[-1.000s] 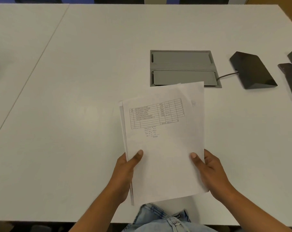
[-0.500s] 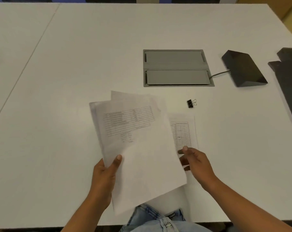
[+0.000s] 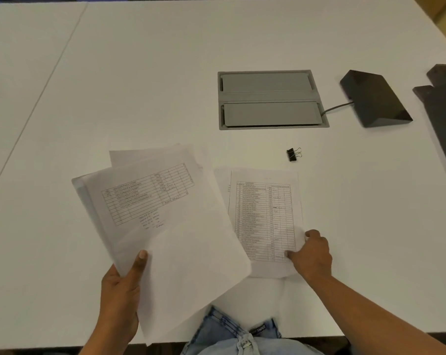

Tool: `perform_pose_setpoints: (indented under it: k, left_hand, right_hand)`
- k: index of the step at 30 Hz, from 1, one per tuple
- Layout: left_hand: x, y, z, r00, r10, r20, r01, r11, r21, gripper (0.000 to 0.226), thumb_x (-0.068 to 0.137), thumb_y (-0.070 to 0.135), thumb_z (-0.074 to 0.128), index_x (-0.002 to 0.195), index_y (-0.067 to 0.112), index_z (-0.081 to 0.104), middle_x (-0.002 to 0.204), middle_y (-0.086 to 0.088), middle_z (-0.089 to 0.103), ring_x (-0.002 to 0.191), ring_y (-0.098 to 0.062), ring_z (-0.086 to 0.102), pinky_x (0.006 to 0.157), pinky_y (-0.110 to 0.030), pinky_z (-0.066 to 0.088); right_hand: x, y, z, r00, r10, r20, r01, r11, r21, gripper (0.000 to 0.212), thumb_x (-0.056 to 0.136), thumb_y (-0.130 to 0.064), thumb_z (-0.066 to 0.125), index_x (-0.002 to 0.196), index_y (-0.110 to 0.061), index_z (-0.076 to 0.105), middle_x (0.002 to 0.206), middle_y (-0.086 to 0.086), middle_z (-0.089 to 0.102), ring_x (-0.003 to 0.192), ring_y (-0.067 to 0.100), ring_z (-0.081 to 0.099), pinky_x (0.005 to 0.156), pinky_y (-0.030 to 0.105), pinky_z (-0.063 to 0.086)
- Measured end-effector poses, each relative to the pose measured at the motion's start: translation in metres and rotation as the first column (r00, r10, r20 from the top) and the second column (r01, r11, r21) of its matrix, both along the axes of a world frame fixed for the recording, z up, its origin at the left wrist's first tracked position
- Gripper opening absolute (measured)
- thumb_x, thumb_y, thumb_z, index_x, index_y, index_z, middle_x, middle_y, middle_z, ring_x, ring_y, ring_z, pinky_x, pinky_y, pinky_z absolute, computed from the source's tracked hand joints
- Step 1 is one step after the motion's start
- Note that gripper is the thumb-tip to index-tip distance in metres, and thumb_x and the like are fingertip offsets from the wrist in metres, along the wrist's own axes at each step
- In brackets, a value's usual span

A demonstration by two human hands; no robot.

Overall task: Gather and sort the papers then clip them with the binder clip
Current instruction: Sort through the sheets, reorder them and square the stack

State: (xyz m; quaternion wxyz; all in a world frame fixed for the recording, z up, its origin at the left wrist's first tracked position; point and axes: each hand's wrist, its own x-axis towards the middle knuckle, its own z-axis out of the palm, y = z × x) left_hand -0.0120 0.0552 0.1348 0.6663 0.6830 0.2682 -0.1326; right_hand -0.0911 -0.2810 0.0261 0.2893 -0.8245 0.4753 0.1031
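1. Split now where one second back stood a single bundle held by both hands: left hand (image 3: 119, 298) alone gripping the fanned stack of papers (image 3: 163, 226), thumb pressed on the top sheet, lifted and tilted over the near edge of the white table (image 3: 114, 85).
2. Laid flat on the table, just right of the stack: one printed sheet (image 3: 265, 216) with a long table of rows, not visible half a second before the split.
3. Right hand (image 3: 311, 254) off the stack, fingers bent and pressing the lower right corner of that flat sheet; pinching or merely pinning down, cannot tell.
4. Uncovered beyond the flat sheet: the binder clip (image 3: 293, 154), black, wire arms out, lying untouched and near the grey floor of the cable hatch (image 3: 270, 98).
5. Likely meaning: sorting under way, pages being dealt out in order; clipping not yet begun, stack uneven at its far edges and needing squaring first.
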Motion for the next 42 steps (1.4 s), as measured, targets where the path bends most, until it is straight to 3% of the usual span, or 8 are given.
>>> perform_pose_setpoints:
  k: [7, 13, 18, 23, 27, 32, 35, 42]
  left_hand:
    - [0.001, -0.002, 0.0, 1.0, 0.006, -0.007, -0.006, 1.0, -0.015, 0.021, 0.093, 0.022, 0.062, 0.113, 0.016, 0.063, 0.101, -0.004, 0.071, 0.088, -0.028, 0.067, 0.084, -0.041, 0.05]
    - [0.003, -0.007, 0.0, 1.0, -0.003, -0.019, 0.003, 1.0, -0.008, 0.004, 0.095, 0.021, 0.061, 0.094, 0.024, 0.063, 0.094, 0.0, 0.07, 0.082, -0.025, 0.065, 0.077, -0.036, 0.051]
    - [0.002, -0.009, -0.002, 1.0, 0.007, -0.001, -0.007, 1.0, 0.01, 0.023, 0.094, 0.024, 0.062, 0.116, 0.018, 0.061, 0.1, -0.001, 0.07, 0.087, -0.026, 0.065, 0.085, -0.043, 0.05]
    - [0.002, -0.007, -0.004, 1.0, 0.009, 0.003, -0.009, 1.0, -0.002, 0.026, 0.093, 0.023, 0.063, 0.118, 0.016, 0.062, 0.102, -0.003, 0.071, 0.09, -0.029, 0.067, 0.085, -0.042, 0.051]
    - [0.002, -0.006, -0.006, 1.0, 0.008, -0.004, -0.008, 1.0, 0.009, 0.026, 0.093, 0.023, 0.063, 0.117, 0.015, 0.061, 0.101, -0.003, 0.07, 0.089, -0.03, 0.066, 0.087, -0.044, 0.051]
    - [0.006, -0.002, -0.006, 1.0, 0.003, -0.014, -0.003, 1.0, 0.016, 0.024, 0.093, 0.022, 0.063, 0.116, 0.014, 0.061, 0.099, -0.004, 0.07, 0.087, -0.031, 0.065, 0.087, -0.046, 0.051]
    - [0.009, 0.001, -0.005, 0.999, -0.034, -0.013, 0.034, 0.999, 0.018, 0.011, 0.094, 0.021, 0.063, 0.104, 0.017, 0.065, 0.097, -0.004, 0.071, 0.085, -0.029, 0.067, 0.083, -0.043, 0.052]
    - [0.017, 0.003, -0.007, 0.997, -0.077, 0.0, 0.077, 0.997, 0.023, 0.008, 0.095, 0.02, 0.061, 0.102, 0.018, 0.065, 0.097, -0.006, 0.072, 0.084, -0.028, 0.068, 0.078, -0.038, 0.053]
  right_hand:
    - [-0.01, -0.014, 0.003, 0.991, -0.136, -0.015, 0.137, 0.99, 0.046, 0.047, 0.079, -0.025, 0.077, 0.118, -0.004, 0.06, 0.113, 0.015, 0.068, 0.101, 0.033, 0.064, 0.083, 0.037, 0.052]
    - [-0.014, -0.009, 0.0, 0.996, -0.061, -0.062, 0.062, 0.998, 0.011, 0.076, 0.075, -0.042, 0.078, 0.134, -0.001, 0.051, 0.127, 0.016, 0.063, 0.116, 0.035, 0.06, 0.09, 0.039, 0.05]
    - [-0.004, -0.002, 0.005, 0.992, -0.099, -0.079, 0.102, 0.994, 0.039, 0.075, 0.074, -0.036, 0.081, 0.133, -0.003, 0.05, 0.126, 0.016, 0.063, 0.113, 0.036, 0.061, 0.086, 0.038, 0.05]
    - [0.0, -0.001, 0.009, 0.995, -0.078, -0.056, 0.081, 0.996, 0.045, 0.054, 0.08, -0.028, 0.077, 0.123, -0.002, 0.059, 0.12, 0.014, 0.066, 0.105, 0.033, 0.064, 0.074, 0.03, 0.044]
    - [-0.003, 0.0, 0.009, 0.993, -0.119, 0.028, 0.114, 0.984, 0.136, 0.029, 0.085, -0.025, 0.071, 0.106, -0.007, 0.064, 0.105, 0.013, 0.067, 0.085, 0.026, 0.059, 0.08, 0.036, 0.051]
    - [-0.018, -0.015, 0.013, 0.955, -0.19, 0.228, 0.117, 0.947, 0.3, 0.032, 0.087, -0.027, 0.07, 0.112, -0.007, 0.065, 0.119, 0.01, 0.068, 0.101, 0.027, 0.064, 0.092, 0.038, 0.051]
    - [-0.03, -0.028, 0.027, 0.904, -0.291, 0.313, 0.138, 0.892, 0.431, 0.009, 0.087, -0.021, 0.07, 0.096, -0.022, 0.067, 0.105, 0.008, 0.073, 0.093, 0.024, 0.068, 0.09, 0.041, 0.053]
    - [-0.055, -0.055, 0.073, 0.784, -0.473, 0.402, 0.177, 0.791, 0.586, 0.033, 0.082, -0.022, 0.071, 0.113, -0.012, 0.069, 0.107, 0.006, 0.075, 0.1, 0.026, 0.071, 0.094, 0.042, 0.054]
